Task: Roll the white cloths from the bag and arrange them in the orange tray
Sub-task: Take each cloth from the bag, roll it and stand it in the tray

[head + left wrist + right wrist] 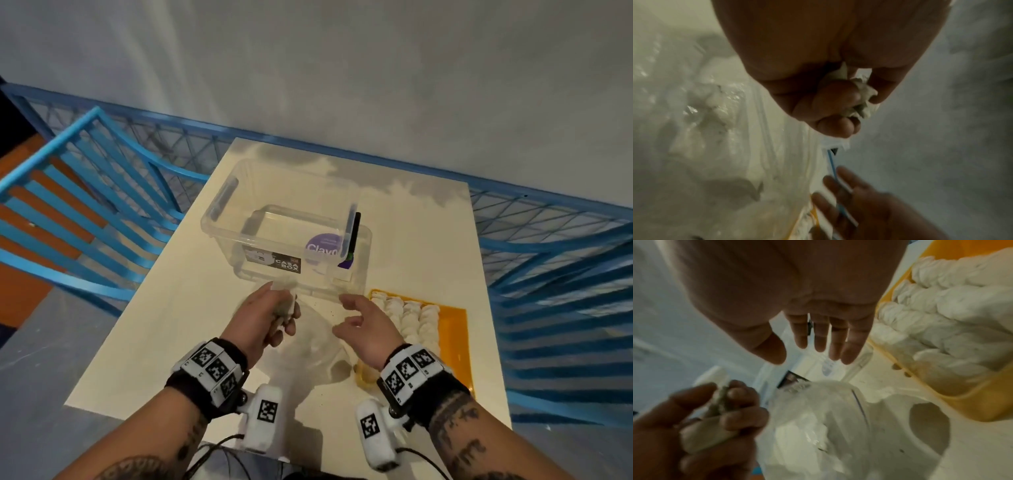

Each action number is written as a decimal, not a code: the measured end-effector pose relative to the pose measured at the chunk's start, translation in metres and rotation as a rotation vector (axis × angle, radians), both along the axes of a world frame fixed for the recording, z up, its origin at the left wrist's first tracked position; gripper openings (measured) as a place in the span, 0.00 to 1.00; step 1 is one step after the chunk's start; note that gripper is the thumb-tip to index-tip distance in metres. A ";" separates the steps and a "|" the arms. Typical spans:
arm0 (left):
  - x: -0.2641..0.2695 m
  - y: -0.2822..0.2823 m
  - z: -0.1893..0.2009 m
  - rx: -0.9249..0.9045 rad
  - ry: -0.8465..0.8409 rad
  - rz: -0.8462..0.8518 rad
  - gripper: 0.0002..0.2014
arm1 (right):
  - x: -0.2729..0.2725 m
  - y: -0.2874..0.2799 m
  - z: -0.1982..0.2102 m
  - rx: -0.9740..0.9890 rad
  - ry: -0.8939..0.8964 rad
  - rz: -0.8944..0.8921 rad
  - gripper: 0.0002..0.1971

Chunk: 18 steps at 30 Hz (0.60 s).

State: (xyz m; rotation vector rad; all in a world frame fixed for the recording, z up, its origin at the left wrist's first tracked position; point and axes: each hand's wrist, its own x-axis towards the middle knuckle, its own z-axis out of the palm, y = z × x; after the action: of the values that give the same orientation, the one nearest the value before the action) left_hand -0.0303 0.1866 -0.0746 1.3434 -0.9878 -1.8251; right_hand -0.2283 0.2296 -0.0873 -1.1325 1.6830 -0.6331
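Note:
My left hand grips a bunched white cloth above the clear plastic bag, which lies on the table between my hands. In the left wrist view the cloth is squeezed among curled fingers; in the right wrist view the same cloth shows at lower left. My right hand hovers open and empty to the right of the bag, fingers straight. The orange tray sits at the right with several rolled white cloths side by side in its far end.
A clear plastic storage box with dark handles and printed labels stands just beyond my hands. The cream table is ringed by blue chairs and a blue mesh railing. Cables hang near the table's front edge.

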 end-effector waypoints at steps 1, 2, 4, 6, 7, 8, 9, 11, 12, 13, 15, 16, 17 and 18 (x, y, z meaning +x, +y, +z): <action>-0.008 0.002 0.003 -0.003 0.013 -0.055 0.09 | -0.003 0.000 0.008 -0.066 -0.037 -0.061 0.24; -0.016 0.003 0.006 -0.030 -0.010 -0.119 0.11 | -0.006 0.000 0.018 -0.118 -0.069 -0.106 0.20; -0.032 0.007 0.011 -0.140 -0.129 -0.246 0.08 | -0.012 0.001 0.037 -0.185 -0.083 -0.108 0.13; -0.048 0.009 0.013 -0.247 -0.239 -0.342 0.07 | -0.019 0.005 0.050 -0.181 -0.036 -0.053 0.13; -0.056 0.010 0.015 -0.287 -0.266 -0.370 0.09 | -0.023 0.007 0.053 -0.173 0.008 -0.040 0.13; -0.063 0.010 0.016 -0.318 -0.283 -0.389 0.11 | -0.027 0.009 0.055 -0.176 0.048 -0.048 0.10; -0.069 0.011 0.018 -0.337 -0.293 -0.400 0.12 | -0.032 0.011 0.055 -0.190 0.080 -0.065 0.05; -0.078 0.013 0.021 -0.332 -0.284 -0.419 0.13 | -0.044 0.017 0.055 -0.226 0.110 -0.110 0.04; -0.082 0.014 0.022 -0.305 -0.255 -0.426 0.15 | -0.049 0.020 0.055 -0.236 0.101 -0.136 0.05; -0.086 0.016 0.023 -0.266 -0.210 -0.431 0.16 | -0.054 0.024 0.055 -0.235 0.090 -0.158 0.05; -0.094 0.018 0.022 -0.191 -0.094 -0.437 0.19 | -0.065 0.031 0.054 -0.240 0.089 -0.180 0.05; -0.098 0.019 0.021 -0.170 -0.057 -0.439 0.19 | -0.071 0.034 0.053 -0.237 0.095 -0.189 0.05; -0.102 0.019 0.021 -0.159 -0.045 -0.443 0.18 | -0.077 0.037 0.053 -0.229 0.099 -0.189 0.06; -0.105 0.020 0.019 -0.164 -0.051 -0.450 0.16 | -0.082 0.039 0.053 -0.215 0.108 -0.176 0.06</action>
State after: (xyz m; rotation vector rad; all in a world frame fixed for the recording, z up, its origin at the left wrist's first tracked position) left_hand -0.1356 0.2061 -0.0558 1.1359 -1.5294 -1.9802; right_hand -0.3102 0.2691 -0.0346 -1.1944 1.8550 -0.8951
